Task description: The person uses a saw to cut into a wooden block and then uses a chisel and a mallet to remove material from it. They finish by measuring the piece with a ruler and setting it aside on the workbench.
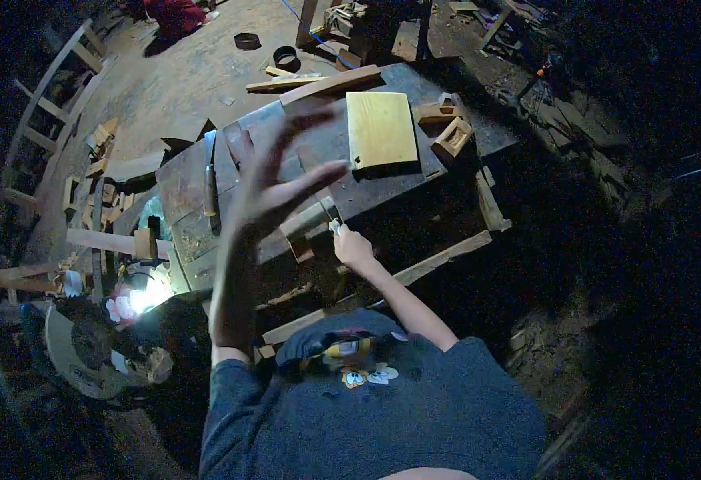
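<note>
Bench [182, 188]: dark top, slanting across the frame's centre.
Left hand [274, 188]: left of centre, raised, blurred; grip wide open, fingers spread, holding nothing.
Right hand [354, 250]: centre; grip closed on a slim tool [335, 226], exact kind unclear.
Wood block [310, 220]: bench's near edge, just beside slim tool.
Pale board [382, 128]: upper centre, on bench.
Dark rings [286, 56]: top of frame, beyond bench.

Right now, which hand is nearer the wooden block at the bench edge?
Right hand: holding a tool beside the block. Left hand: raised, open, over the bench, farther off.
</note>
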Action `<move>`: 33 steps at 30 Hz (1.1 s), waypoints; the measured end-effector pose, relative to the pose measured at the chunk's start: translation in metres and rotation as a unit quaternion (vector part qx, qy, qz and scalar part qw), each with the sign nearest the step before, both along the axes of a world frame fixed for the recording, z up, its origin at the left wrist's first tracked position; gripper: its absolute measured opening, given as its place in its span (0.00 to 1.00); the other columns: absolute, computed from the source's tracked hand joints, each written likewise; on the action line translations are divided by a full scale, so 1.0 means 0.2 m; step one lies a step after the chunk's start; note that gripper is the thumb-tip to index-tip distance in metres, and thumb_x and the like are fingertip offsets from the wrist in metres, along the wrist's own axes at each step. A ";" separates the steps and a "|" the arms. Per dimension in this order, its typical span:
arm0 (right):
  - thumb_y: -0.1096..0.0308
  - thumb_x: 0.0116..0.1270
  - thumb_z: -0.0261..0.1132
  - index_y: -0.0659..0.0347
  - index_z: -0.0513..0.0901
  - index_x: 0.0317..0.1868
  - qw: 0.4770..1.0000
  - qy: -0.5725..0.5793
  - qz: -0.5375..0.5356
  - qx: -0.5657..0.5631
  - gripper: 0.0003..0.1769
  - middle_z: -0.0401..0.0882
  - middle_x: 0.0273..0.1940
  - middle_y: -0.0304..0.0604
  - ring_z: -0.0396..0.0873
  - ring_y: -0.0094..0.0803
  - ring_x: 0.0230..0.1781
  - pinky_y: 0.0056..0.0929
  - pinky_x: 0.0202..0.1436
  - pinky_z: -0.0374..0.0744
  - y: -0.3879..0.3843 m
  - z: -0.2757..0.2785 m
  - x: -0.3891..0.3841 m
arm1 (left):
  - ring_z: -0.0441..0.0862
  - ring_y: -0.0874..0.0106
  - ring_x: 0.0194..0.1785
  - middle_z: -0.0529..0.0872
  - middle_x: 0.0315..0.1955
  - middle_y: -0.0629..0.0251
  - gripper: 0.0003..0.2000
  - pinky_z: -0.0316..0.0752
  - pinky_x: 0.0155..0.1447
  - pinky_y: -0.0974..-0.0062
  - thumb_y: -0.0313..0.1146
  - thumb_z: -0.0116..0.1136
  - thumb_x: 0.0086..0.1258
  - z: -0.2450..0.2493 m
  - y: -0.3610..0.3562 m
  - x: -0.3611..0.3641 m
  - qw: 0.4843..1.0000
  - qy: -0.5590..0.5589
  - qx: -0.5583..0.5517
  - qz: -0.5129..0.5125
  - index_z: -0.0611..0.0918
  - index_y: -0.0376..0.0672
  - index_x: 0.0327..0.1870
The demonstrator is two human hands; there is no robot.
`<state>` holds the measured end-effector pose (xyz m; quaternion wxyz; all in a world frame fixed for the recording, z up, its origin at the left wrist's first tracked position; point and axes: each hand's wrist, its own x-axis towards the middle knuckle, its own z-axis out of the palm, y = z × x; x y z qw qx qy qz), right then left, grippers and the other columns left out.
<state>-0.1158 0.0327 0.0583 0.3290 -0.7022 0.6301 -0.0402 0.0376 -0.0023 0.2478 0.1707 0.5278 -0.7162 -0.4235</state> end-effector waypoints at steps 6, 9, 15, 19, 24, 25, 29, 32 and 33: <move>0.59 0.56 0.43 0.64 0.68 0.32 1.000 -0.007 -0.002 -0.021 0.16 0.72 0.24 0.57 0.71 0.51 0.27 0.44 0.32 0.69 0.00 -0.01 0.00 | 0.69 0.72 0.42 0.72 0.38 0.61 0.18 0.63 0.46 0.76 0.42 0.43 0.57 0.38 0.19 -0.03 0.911 -0.318 0.173 -0.199 0.67 0.38 0.44; 0.59 0.56 0.43 0.64 0.67 0.31 1.000 0.005 -0.007 -0.015 0.15 0.72 0.24 0.58 0.71 0.51 0.28 0.44 0.32 0.69 -0.01 0.00 0.00 | 0.69 0.72 0.42 0.73 0.38 0.60 0.18 0.63 0.46 0.76 0.42 0.44 0.56 0.40 0.22 -0.06 0.931 -0.306 0.132 -0.151 0.67 0.39 0.44; 0.60 0.55 0.43 0.64 0.66 0.31 1.000 -0.004 0.000 -0.018 0.15 0.72 0.24 0.57 0.71 0.51 0.28 0.45 0.32 0.68 0.00 0.00 -0.01 | 0.70 0.71 0.41 0.73 0.37 0.60 0.19 0.63 0.46 0.75 0.41 0.47 0.54 0.41 0.27 -0.06 0.959 -0.275 0.053 -0.032 0.68 0.39 0.44; 0.60 0.55 0.43 0.64 0.66 0.31 1.000 -0.002 0.001 -0.024 0.14 0.72 0.24 0.57 0.71 0.51 0.28 0.45 0.32 0.68 0.00 -0.02 -0.01 | 0.70 0.71 0.41 0.73 0.37 0.60 0.20 0.64 0.45 0.75 0.41 0.50 0.52 0.41 0.28 -0.05 0.966 -0.254 0.000 0.047 0.68 0.39 0.43; 0.61 0.55 0.44 0.64 0.65 0.31 1.000 -0.007 0.006 -0.027 0.14 0.72 0.24 0.57 0.72 0.50 0.27 0.44 0.31 0.69 -0.01 -0.02 -0.01 | 0.70 0.71 0.40 0.74 0.36 0.59 0.21 0.64 0.45 0.75 0.40 0.52 0.50 0.42 0.28 -0.06 0.964 -0.221 -0.068 0.131 0.68 0.40 0.43; 0.61 0.55 0.44 0.64 0.65 0.31 1.000 -0.008 0.003 -0.028 0.14 0.72 0.24 0.57 0.72 0.50 0.27 0.44 0.31 0.69 -0.02 -0.02 -0.01 | 0.70 0.70 0.40 0.74 0.36 0.59 0.21 0.64 0.45 0.74 0.40 0.53 0.50 0.42 0.27 -0.07 0.963 -0.214 -0.081 0.145 0.68 0.40 0.43; 0.61 0.54 0.45 0.65 0.66 0.31 1.000 -0.006 -0.006 -0.026 0.14 0.72 0.23 0.57 0.72 0.50 0.26 0.44 0.30 0.69 0.02 -0.03 -0.02 | 0.71 0.70 0.40 0.74 0.36 0.59 0.22 0.64 0.44 0.74 0.40 0.55 0.48 0.44 0.30 -0.11 0.959 -0.191 -0.109 0.180 0.68 0.40 0.43; 0.62 0.53 0.45 0.65 0.67 0.31 0.998 -0.040 -0.001 -0.046 0.14 0.72 0.22 0.57 0.72 0.50 0.26 0.44 0.31 0.70 0.00 -0.03 -0.03 | 0.71 0.70 0.40 0.74 0.36 0.59 0.22 0.64 0.44 0.74 0.40 0.57 0.47 0.46 0.25 -0.15 0.952 -0.173 -0.156 0.198 0.68 0.41 0.43; 0.62 0.53 0.45 0.65 0.67 0.31 0.999 -0.029 -0.008 -0.041 0.14 0.72 0.23 0.57 0.72 0.50 0.26 0.44 0.31 0.70 0.00 -0.03 -0.02 | 0.71 0.70 0.40 0.74 0.35 0.59 0.23 0.64 0.44 0.74 0.40 0.57 0.46 0.47 0.23 -0.16 0.949 -0.165 -0.172 0.204 0.68 0.41 0.43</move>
